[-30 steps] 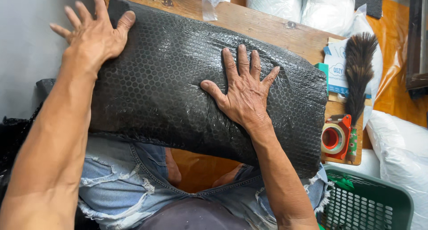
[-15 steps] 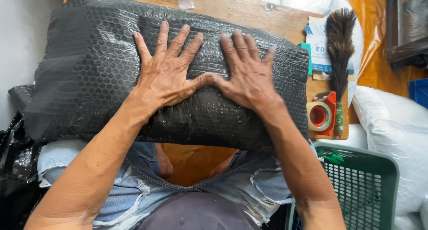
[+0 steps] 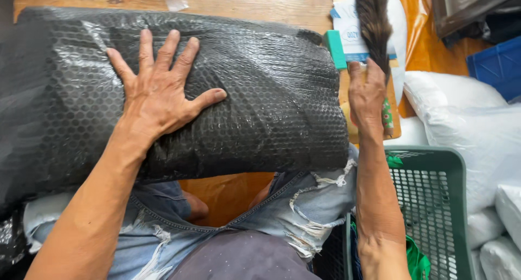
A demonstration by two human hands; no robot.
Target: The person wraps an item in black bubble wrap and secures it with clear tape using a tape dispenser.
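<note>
A big black bubble-wrapped bundle [image 3: 228, 95] lies across the person's lap and the wooden tabletop [image 3: 233, 0]. The left hand [image 3: 160, 90] presses flat on it, fingers spread. At three o'clock, the right hand [image 3: 368, 95] reaches out, fingers extended, holding nothing, just below a dark feather duster [image 3: 373, 19].

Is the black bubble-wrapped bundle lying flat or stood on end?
Lying flat. The bundle rests lengthwise across the person's lap and the wooden table, with the left hand spread on top.
</note>
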